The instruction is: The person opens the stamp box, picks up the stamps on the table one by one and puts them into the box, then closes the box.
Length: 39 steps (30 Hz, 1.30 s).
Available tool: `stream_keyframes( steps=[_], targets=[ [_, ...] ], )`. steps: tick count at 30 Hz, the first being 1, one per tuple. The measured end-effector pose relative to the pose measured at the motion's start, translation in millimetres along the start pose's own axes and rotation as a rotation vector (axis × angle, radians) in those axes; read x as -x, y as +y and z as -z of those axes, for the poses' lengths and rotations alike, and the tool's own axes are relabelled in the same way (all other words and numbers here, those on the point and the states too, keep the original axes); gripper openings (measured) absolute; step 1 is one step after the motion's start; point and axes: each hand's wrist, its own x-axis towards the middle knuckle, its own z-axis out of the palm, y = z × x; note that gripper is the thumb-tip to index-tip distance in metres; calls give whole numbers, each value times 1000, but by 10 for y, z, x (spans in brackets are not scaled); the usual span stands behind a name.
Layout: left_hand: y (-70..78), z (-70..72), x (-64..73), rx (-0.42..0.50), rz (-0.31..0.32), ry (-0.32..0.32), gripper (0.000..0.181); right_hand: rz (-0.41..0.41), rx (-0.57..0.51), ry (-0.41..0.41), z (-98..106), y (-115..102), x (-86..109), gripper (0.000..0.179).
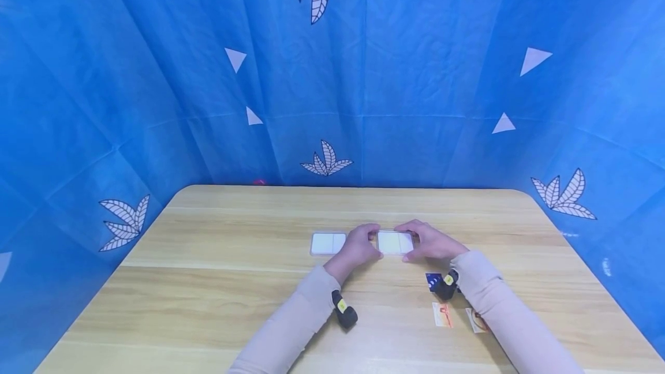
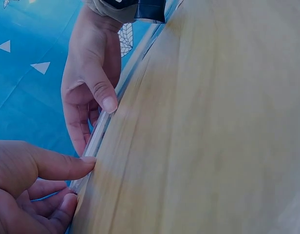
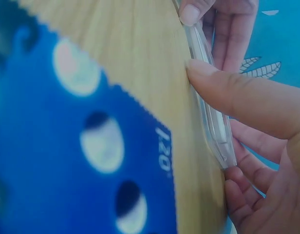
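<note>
A flat clear plastic case [image 1: 395, 242] with white panels inside lies on the table between both hands. My left hand [image 1: 361, 245] holds its left end, thumb at the near edge and fingers at the far edge. At the right end my right hand [image 1: 428, 241] grips it the same way. From the right wrist view, the case [image 3: 215, 119] shows edge-on with thumb and fingers around it. A matching case [image 1: 323, 243] lies just left of the left hand, partly covered by it.
Near the right forearm lie several stamps: a blue one [image 3: 140, 141] with moon shapes and "1.20", an orange-and-white one [image 1: 443, 315], and another [image 1: 474, 321] partly hidden by the sleeve. A blue curtain [image 1: 415, 74] hangs behind the wooden table [image 1: 208, 293].
</note>
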Motion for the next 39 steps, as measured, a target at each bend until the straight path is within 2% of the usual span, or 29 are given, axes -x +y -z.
stream_keyframes(
  steps=[9,20,30,39],
  targets=[
    [-15,3,-33,20,-5,3,69,12,-4,21,16,-9,-21,63],
    [1,14,-3,23,-5,-10,70,-40,-48,20,-3,5,-32,61],
    [-3,17,-3,10,-42,-20,71,-70,-68,42,-27,13,-34,60],
    [-3,15,6,11,-20,-20,71,-71,-74,57,-48,-19,-20,59]
  ],
)
